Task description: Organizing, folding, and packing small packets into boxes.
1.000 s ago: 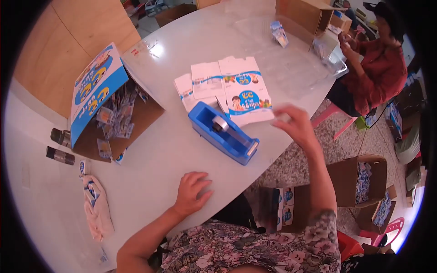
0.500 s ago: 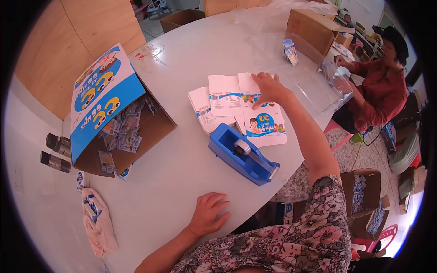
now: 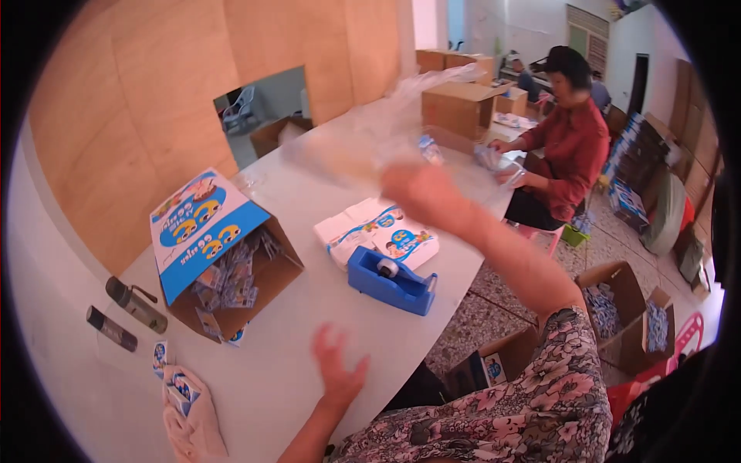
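Observation:
My right hand (image 3: 421, 193) reaches out over the table, smeared by motion, its fingers seemingly closed. From it a blurred, pale tan shape (image 3: 332, 158) stretches leftward; its kind cannot be made out. Beneath and in front of that hand lie flat white-and-blue printed cartons (image 3: 413, 245) in an overlapping stack. A blue tape dispenser (image 3: 390, 284) stands against the stack's near side, a roll in it. My left hand (image 3: 338, 366) hovers near the table's front edge, slightly blurred, fingers spread and holding nothing.
An open printed box (image 3: 224, 239) on its side at left holds several small packets (image 3: 231, 274). Near it are two dark bottles (image 3: 135, 305) and a pink cloth (image 3: 189, 424). Beyond, a person in red (image 3: 567, 147) handles clear plastic by a brown carton (image 3: 459, 112). Packet-filled boxes (image 3: 606, 309) stand right.
My right hand has lifted off the cartons, and a blurred pale shape now shows beside it. My left hand has risen with its fingers spread. The view has tilted up, showing more room.

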### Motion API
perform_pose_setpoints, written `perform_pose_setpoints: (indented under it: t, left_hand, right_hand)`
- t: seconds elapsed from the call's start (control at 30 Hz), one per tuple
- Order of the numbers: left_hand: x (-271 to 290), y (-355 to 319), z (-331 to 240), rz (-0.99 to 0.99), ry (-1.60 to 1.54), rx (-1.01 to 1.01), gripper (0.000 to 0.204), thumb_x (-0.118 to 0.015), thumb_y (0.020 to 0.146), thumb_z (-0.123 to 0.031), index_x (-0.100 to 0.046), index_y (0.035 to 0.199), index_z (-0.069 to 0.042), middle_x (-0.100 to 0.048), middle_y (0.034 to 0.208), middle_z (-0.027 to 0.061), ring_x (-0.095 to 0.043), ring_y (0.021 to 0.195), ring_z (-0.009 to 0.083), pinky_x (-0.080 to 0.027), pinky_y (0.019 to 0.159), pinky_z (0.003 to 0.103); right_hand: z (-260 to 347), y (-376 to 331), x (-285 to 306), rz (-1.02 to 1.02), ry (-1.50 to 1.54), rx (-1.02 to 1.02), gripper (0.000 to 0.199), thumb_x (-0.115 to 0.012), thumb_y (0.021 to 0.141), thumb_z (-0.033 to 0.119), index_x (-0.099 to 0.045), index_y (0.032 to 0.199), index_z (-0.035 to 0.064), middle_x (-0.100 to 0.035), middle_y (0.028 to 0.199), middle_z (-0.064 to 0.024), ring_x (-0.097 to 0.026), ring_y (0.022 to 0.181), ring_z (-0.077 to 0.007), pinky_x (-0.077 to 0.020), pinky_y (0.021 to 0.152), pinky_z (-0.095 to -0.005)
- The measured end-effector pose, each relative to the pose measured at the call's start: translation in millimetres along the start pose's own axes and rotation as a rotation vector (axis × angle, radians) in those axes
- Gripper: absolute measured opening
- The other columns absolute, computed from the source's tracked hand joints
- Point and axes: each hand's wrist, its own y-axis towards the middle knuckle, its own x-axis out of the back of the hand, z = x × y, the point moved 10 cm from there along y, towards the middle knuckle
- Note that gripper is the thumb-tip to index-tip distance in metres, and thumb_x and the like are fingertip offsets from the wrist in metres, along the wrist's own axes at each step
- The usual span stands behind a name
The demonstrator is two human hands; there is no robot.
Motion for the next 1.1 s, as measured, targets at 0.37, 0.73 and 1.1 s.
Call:
perform_pose_setpoints:
  t: [0.37,0.73,1.1]
  left_hand:
    - [171,-103,18,-0.265,-0.144,0.395,0.150,-0.099,0.049,-0.027,0.003,0.157,-0.005,-0.025,0.154,0.0187,-0.036,0.139,0.0317,-0.032,0.115,0.047]
    - [172,-160,69,-0.216,-0.138,0.456,0.115,-0.091,0.062,-0.010,-0.018,0.151,-0.001,-0.039,0.144,0.0195,-0.045,0.130,0.0286,-0.037,0.109,0.046]
    - [151,-162,60,-0.309,-0.226,0.521,0.131,-0.088,0.056,-0.005,-0.001,0.154,-0.002,-0.041,0.141,0.0199,-0.049,0.125,0.0296,-0.047,0.100,0.043]
  right_hand:
    - [322,-26,-18,0.452,0.796,0.652,0.015,-0.065,0.072,0.007,-0.058,0.086,0.0040,-0.063,0.083,-0.0118,-0.065,0.074,-0.0336,-0.0481,0.060,-0.0476]
    - [374,22,28,-0.021,0.635,0.868,0.006,-0.067,0.073,0.013,-0.063,0.075,0.0094,-0.061,0.069,-0.0056,-0.062,0.071,-0.0274,-0.0462,0.064,-0.0423]
    - [363,-24,-70,0.647,0.757,0.574,0.019,-0.063,0.084,0.020,-0.067,0.079,0.0030,-0.070,0.078,-0.0139,-0.068,0.076,-0.0322,-0.0487,0.064,-0.0452]
